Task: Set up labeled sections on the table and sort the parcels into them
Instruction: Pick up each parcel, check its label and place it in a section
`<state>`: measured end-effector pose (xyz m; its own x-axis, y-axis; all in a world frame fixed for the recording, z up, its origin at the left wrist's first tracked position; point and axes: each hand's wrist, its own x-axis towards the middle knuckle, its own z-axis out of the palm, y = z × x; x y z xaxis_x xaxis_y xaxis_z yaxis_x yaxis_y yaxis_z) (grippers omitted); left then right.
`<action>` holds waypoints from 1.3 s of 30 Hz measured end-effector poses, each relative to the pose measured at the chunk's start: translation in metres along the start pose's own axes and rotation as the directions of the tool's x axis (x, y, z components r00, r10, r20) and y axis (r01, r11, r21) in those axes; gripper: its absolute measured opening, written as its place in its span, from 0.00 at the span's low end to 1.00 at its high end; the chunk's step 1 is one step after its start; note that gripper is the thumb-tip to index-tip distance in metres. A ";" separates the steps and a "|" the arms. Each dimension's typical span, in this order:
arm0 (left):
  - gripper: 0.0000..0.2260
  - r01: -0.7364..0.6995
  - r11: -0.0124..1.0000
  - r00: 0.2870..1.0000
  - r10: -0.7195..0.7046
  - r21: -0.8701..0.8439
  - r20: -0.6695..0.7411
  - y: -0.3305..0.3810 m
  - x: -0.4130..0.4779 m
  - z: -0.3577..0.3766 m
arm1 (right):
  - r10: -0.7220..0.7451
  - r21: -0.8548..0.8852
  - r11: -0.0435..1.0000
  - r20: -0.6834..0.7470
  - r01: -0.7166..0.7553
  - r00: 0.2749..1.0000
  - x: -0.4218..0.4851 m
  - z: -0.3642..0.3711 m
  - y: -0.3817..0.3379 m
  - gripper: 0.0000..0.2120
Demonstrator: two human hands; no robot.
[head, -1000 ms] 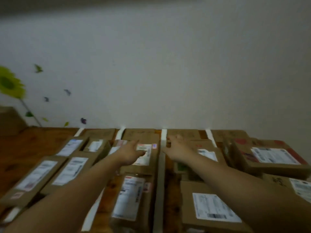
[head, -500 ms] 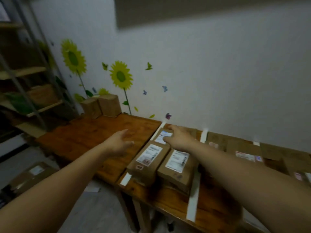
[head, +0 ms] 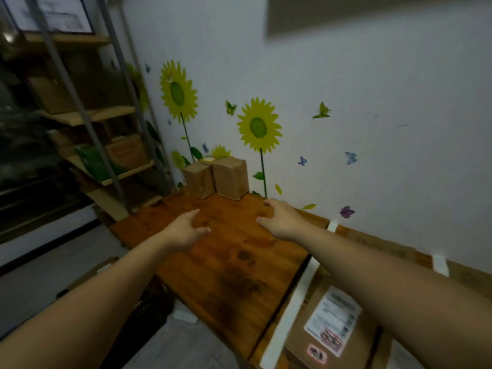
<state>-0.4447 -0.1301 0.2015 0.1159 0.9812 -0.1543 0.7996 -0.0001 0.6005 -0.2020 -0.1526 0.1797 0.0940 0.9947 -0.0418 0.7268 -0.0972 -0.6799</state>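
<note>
Cardboard is the working material throughout. Head view, the only one available: a white tape strip (head: 287,315) crosses the wooden table (head: 239,265) from its front edge toward the wall and serves as the reference.

Right of the strip and just beside it, a labelled parcel (head: 308,347) lies flat. It carries a white shipping label and a pink sticker too blurred to read. Left of the strip and well apart from it, two small cardboard boxes (head: 230,179) stand upright side by side against the wall.

Both hands hang over the wood between the strip and those boxes. The left hand (head: 183,231) has its fingers loosely extended and the thumb out. The right hand (head: 282,221) has its fingers loosely curled downward. Neither holds anything, and contact with the wood cannot be confirmed.

Handling, as a judgement: the small boxes appear stiff, dry and light. Grip each on two opposite side faces at mid-height, or clasp both together between the palms. Avoid squeezing the corners, which crush. Paper labels may be slick.
</note>
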 end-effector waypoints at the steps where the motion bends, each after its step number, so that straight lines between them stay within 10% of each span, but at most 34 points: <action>1: 0.31 0.010 1.000 1.000 -0.010 -0.005 -0.004 -0.003 0.016 -0.008 | -0.005 0.004 1.000 0.007 0.005 1.000 0.020 0.004 -0.006 0.32; 17: 0.32 -0.087 0.987 0.992 0.098 -0.134 0.073 -0.106 0.277 -0.133 | 0.025 -0.078 0.997 -0.036 -0.027 0.999 0.274 0.114 -0.116 0.31; 28: 0.37 -0.294 0.907 0.956 0.284 0.302 0.076 -0.165 0.449 -0.181 | 0.002 -0.451 0.892 -0.083 -0.040 0.997 0.406 0.167 -0.165 0.38; 39: 0.31 -0.273 0.918 0.952 0.215 0.287 0.218 -0.151 0.622 -0.120 | 0.078 -0.327 0.943 0.046 -0.059 0.996 0.549 0.215 -0.140 0.36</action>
<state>-0.5642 0.5035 0.1093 0.4105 0.8921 -0.1886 0.8716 -0.3231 0.3688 -0.3988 0.4145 0.0947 0.1191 0.9845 -0.1285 0.9023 -0.1614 -0.3999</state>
